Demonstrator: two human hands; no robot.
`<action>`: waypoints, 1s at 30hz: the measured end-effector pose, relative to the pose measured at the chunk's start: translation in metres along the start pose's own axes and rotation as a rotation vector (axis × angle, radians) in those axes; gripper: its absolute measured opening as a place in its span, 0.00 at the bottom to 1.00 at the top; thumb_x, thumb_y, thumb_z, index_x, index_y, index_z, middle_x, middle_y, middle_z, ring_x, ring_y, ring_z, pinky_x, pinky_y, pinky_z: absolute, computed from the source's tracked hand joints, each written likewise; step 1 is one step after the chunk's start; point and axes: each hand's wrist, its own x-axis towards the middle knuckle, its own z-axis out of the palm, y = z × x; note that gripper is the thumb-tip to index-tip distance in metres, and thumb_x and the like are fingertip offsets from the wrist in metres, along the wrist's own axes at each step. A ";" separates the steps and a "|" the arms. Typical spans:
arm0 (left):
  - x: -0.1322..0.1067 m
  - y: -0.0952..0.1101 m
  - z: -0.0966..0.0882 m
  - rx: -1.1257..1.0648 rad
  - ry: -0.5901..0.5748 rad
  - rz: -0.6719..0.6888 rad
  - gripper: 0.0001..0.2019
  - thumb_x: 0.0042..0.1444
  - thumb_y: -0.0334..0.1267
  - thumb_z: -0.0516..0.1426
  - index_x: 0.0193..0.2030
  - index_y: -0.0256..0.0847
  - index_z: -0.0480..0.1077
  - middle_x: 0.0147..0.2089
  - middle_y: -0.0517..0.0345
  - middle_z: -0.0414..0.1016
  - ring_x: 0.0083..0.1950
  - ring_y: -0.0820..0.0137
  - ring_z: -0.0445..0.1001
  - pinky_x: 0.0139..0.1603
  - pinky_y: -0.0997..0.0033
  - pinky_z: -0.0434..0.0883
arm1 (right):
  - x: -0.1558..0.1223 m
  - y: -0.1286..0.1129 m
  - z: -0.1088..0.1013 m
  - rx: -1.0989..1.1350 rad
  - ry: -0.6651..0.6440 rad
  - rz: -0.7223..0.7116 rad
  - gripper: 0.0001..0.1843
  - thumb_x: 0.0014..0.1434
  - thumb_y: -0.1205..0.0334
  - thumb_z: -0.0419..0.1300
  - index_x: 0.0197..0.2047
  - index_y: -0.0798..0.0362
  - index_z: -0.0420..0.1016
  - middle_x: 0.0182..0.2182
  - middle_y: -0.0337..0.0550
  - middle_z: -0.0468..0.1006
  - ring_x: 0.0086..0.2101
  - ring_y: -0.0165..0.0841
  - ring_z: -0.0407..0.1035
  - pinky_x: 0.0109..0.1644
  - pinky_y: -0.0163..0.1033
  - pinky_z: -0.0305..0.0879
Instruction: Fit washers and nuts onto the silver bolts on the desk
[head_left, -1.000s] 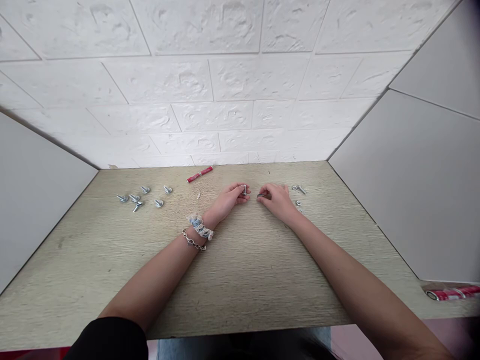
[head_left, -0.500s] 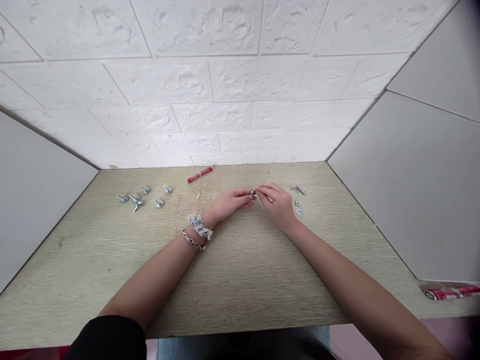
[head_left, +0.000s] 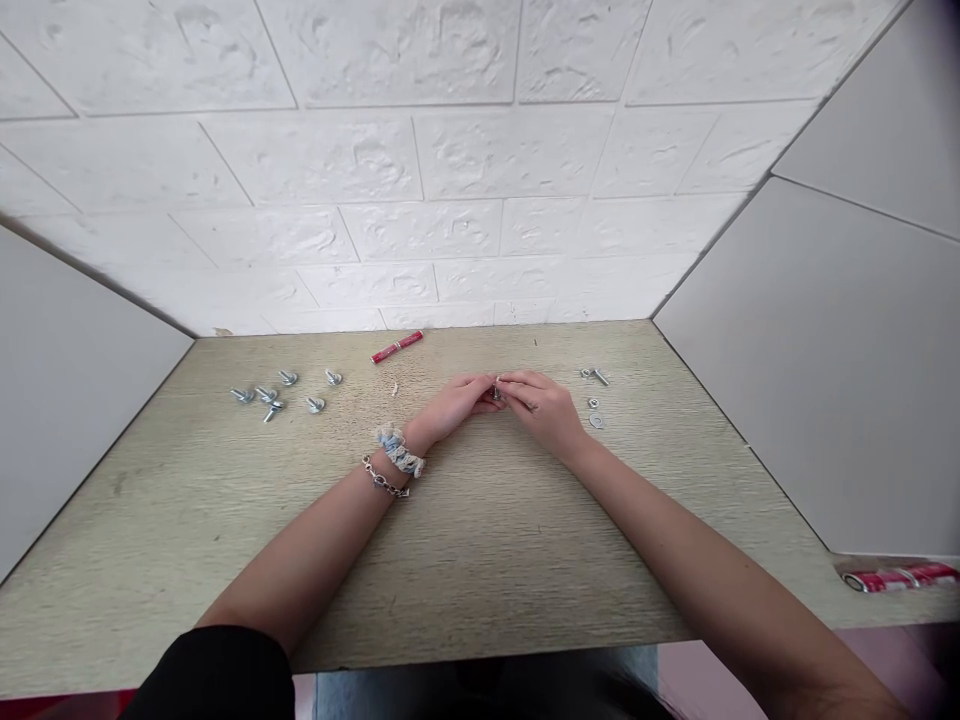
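My left hand (head_left: 459, 405) and my right hand (head_left: 547, 410) meet above the middle of the tabletop, fingertips together. Pinched between them is a small silver bolt (head_left: 496, 393), mostly hidden by the fingers. Both hands are closed on it; whether a nut or washer sits on it cannot be made out. To the right of my right hand lie a loose bolt (head_left: 601, 377), a nut (head_left: 586, 373) beside it, another nut (head_left: 594, 403) and a flat washer (head_left: 596, 421). Left of my left hand, several bolts with washers on them, one a bolt (head_left: 316, 405), are spread out.
A red tube-like stick (head_left: 397, 346) lies near the white brick-patterned wall (head_left: 457, 155). A small white scrap (head_left: 394, 389) is nearer to me. Grey panels bound the wooden table (head_left: 465, 560) at both sides. Another red cylindrical thing (head_left: 900, 578) lies at the far right edge.
My right hand has moved slightly left, and its fingers now overlap the left fingertips, covering more of the bolt. The parts on the table have stayed put.
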 end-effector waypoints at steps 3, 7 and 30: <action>0.000 -0.001 0.000 0.050 0.000 0.009 0.14 0.59 0.47 0.57 0.35 0.38 0.77 0.39 0.54 0.78 0.45 0.69 0.74 0.51 0.69 0.70 | 0.000 0.001 0.001 -0.012 -0.011 -0.012 0.17 0.67 0.62 0.52 0.47 0.50 0.82 0.47 0.42 0.82 0.48 0.33 0.75 0.55 0.41 0.72; 0.001 -0.001 -0.003 0.068 -0.032 0.021 0.17 0.58 0.51 0.58 0.37 0.38 0.78 0.39 0.53 0.79 0.46 0.67 0.75 0.51 0.69 0.71 | 0.000 0.001 0.001 -0.029 -0.027 0.001 0.16 0.67 0.62 0.52 0.46 0.48 0.82 0.46 0.41 0.82 0.47 0.34 0.74 0.56 0.42 0.71; 0.001 0.008 0.002 -0.144 0.174 -0.044 0.10 0.64 0.39 0.54 0.42 0.35 0.74 0.42 0.52 0.76 0.38 0.77 0.74 0.46 0.76 0.72 | 0.011 0.019 -0.087 -0.412 -0.419 0.669 0.09 0.57 0.55 0.57 0.35 0.52 0.70 0.39 0.49 0.78 0.34 0.38 0.70 0.30 0.40 0.58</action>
